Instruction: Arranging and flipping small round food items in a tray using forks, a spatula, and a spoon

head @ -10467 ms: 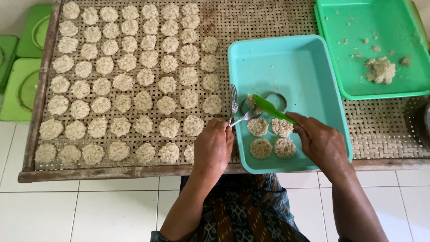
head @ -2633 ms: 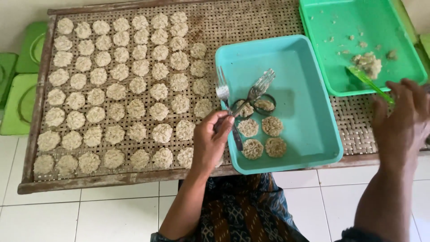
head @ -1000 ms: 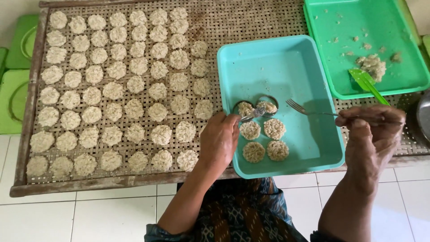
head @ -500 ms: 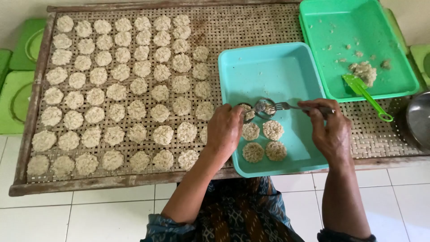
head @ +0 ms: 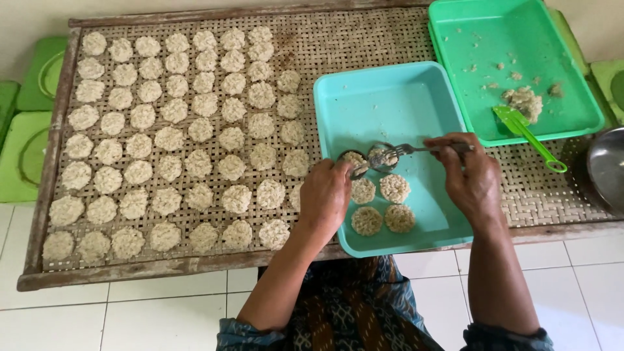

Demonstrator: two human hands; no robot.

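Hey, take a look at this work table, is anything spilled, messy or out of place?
Only small things. Crumbs of the pale mixture are scattered over the green tray around the leftover lump, and the green scoop hangs over its rim onto the woven mat. The patties sit in neat rows.

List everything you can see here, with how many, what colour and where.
woven tray: one, brown, wooden frame, fills the middle
rice patties: dozens, pale beige, in rows on the woven tray's left part
teal tray: one, on the woven tray; four patties in it
ring moulds: two, metal, in the teal tray, filled
fork: one, metal, tines on the right-hand mould
green tray: one, top right, small rice heap
green scoop: one, across the green tray's lower rim
metal bowl: one, right edge
green lids: several, far left
floor: white tiles
left hand: on the moulds
right hand: holding the fork
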